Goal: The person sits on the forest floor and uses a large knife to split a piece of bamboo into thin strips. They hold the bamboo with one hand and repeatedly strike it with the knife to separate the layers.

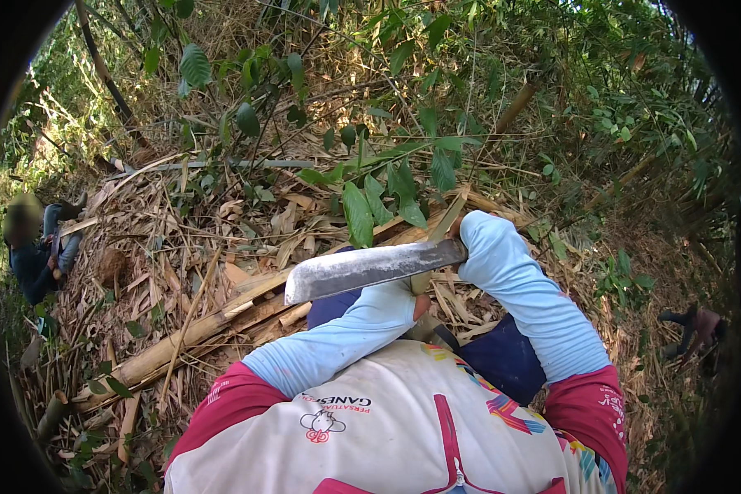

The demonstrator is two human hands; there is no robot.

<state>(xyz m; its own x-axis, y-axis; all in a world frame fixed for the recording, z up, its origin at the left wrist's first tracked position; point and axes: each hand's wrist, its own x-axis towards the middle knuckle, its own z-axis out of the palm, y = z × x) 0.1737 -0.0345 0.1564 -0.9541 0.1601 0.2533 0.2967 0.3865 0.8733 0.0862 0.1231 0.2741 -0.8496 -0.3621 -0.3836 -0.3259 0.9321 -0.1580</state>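
My right hand (487, 240), covered by a light blue sleeve, grips the handle end of a big machete (362, 270). Its broad grey blade points left across my lap. My left hand (393, 309), also in a light blue sleeve with the thumb showing, sits just under the blade and is closed on a thin pale bamboo strip (446, 221). The strip rises up and to the right behind the blade. The machete's handle is hidden inside my right hand.
A long cut bamboo pole (181, 333) lies slanted among dry leaves and husks at my left. A leafy green sapling (370, 198) stands just ahead. One person (34, 251) sits at the far left, another (693, 325) at the far right. Dense bamboo thicket fills the background.
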